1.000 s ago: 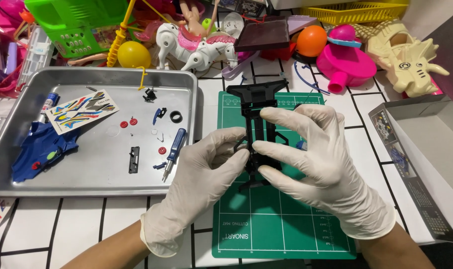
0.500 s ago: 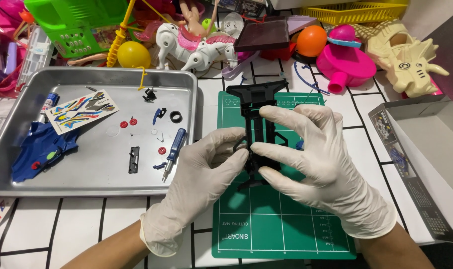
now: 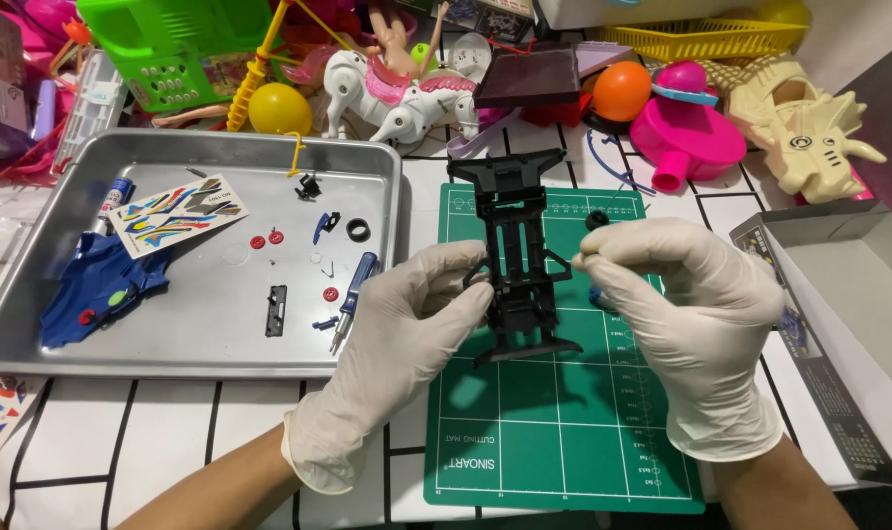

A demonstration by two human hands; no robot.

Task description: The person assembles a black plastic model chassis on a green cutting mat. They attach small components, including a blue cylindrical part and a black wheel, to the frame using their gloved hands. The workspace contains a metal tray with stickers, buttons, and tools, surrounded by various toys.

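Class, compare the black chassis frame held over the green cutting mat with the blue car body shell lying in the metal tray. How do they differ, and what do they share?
The black chassis frame is an open, ribbed skeleton; the blue car body shell is a closed, smooth cover. The frame is gripped by the left hand above the green cutting mat; the shell lies untouched in the metal tray. The frame is plain black; the shell carries coloured dots. Both look like plastic toy-car parts.
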